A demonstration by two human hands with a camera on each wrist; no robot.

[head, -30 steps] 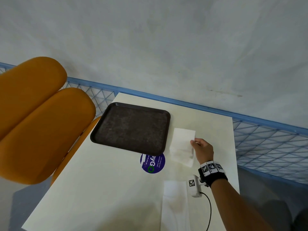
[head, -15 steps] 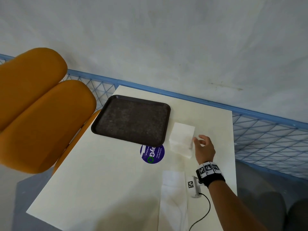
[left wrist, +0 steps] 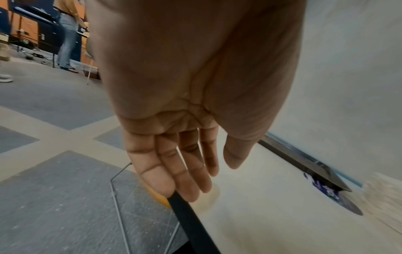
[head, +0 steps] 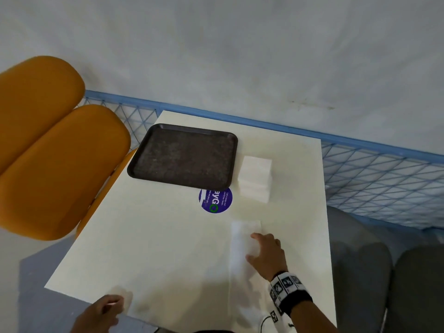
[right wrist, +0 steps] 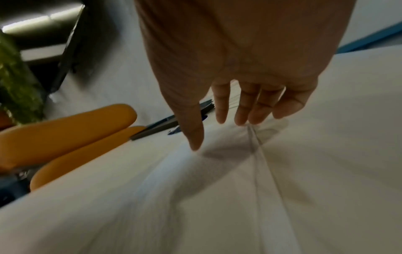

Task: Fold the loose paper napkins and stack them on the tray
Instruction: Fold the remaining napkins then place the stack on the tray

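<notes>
With my right hand [head: 266,254] fingers spread flat on the long napkin [head: 240,246], I should press lightly, then fold it evenly with my left hand [head: 101,313], whose fingers are relaxed and hold nothing.

Pale grey-white wall [head: 240,49] filling the upper half, faintly stained. Along its foot, blue rail [head: 240,121] with diamond-pattern blue wire mesh [head: 374,179] below. Cream rectangular table [head: 149,255] pushed up to the rail, round purple sticker [head: 215,200] on its top. Orange padded chair [head: 48,150] at the table's left side, thin metal legs. Grey floor [left wrist: 50,206] crossed by tan bands. Far off in the left wrist view, orange and dark blue panels [left wrist: 23,29] and a standing person [left wrist: 67,34]. Even, soft light.
</notes>
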